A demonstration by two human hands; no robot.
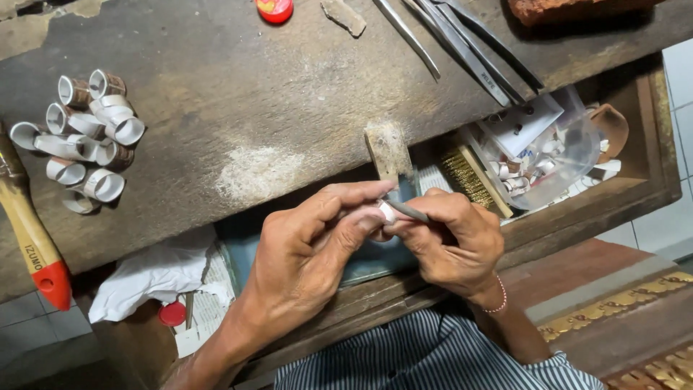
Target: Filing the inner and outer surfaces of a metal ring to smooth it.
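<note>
While the left hand (310,245) pinches a small pale ring (388,211) between thumb and fingertips, the right hand (451,242) grips a thin grey file (408,210) laid against it, just above the open drawer (635,195). A worn wooden bench peg (388,150) juts from the workbench (238,94) right behind the ring. In the drawer lie a brass wire brush (468,178) and a clear plastic tub (556,155) of small parts. Far left sits a cluster of silvery rings (86,137), beside a wooden handle with a red tip (32,238). Tweezers (462,43) lie at the top.
</note>
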